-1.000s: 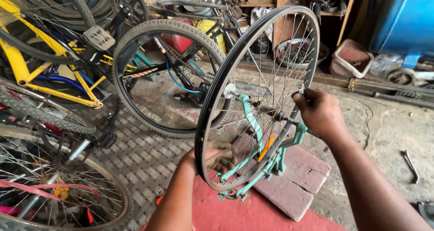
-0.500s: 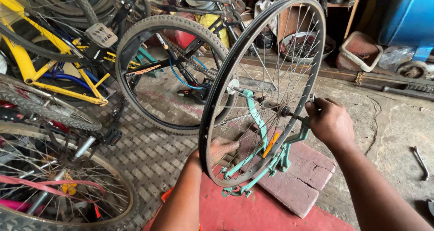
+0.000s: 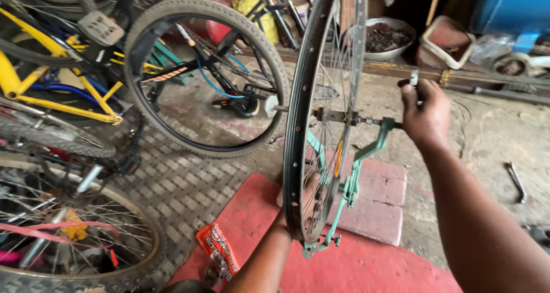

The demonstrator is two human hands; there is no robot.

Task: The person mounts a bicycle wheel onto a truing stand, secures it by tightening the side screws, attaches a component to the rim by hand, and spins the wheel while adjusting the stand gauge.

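On the red mat (image 3: 366,267), the wheel (image 3: 321,115) stands between left hand (image 3: 303,204) and right hand (image 3: 427,115).

We see our left hand (image 3: 298,204) and right hand (image 3: 427,115) both bare, without gloves, rings or watch. Our forearms are uncovered too, with no sleeve reaching them.

Soft, even daylight fills the scene with only faint shadows. The focus is sharp in the centre. Wide-angle distortion bends the edges, and the top background is dimmer.
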